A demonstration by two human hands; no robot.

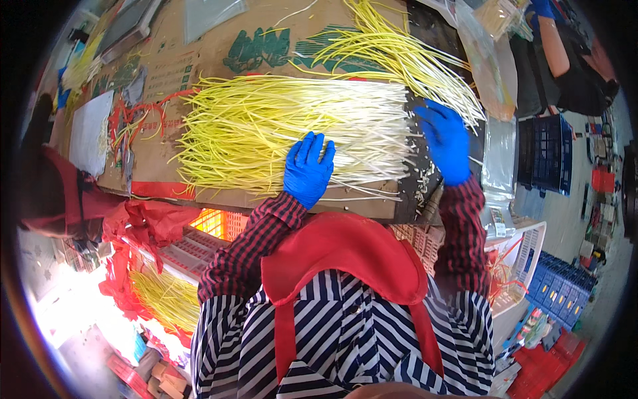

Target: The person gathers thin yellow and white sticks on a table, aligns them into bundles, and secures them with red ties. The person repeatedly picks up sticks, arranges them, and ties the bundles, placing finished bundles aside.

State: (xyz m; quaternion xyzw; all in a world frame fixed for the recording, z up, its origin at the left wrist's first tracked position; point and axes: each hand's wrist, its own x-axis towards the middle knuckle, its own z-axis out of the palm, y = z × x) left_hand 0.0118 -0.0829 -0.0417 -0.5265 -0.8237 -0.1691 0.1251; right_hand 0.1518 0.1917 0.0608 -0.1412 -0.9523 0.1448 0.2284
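A wide layer of blanched yellow chives (249,124) lies across cardboard (209,50) on the work table, yellow tips to the left and white ends to the right. My left hand (308,172), in a blue glove, rests palm down on the near edge of the layer, fingers slightly apart and holding nothing. Just right of the white ends is my right hand (448,142), also blue-gloved and blurred; whether its fingers hold anything is unclear. A second loose bunch of chives (398,55) lies slantwise beyond it. Small white trimmings (423,182) are scattered on the dark strip below my right hand.
Clear plastic bags (498,159) hang along the table's right edge. A red bag (144,224) and more chives (164,299) are below on the left, near an orange crate (214,224). A blue crate (546,154) stands right. Another person's arm (551,47) shows upper right.
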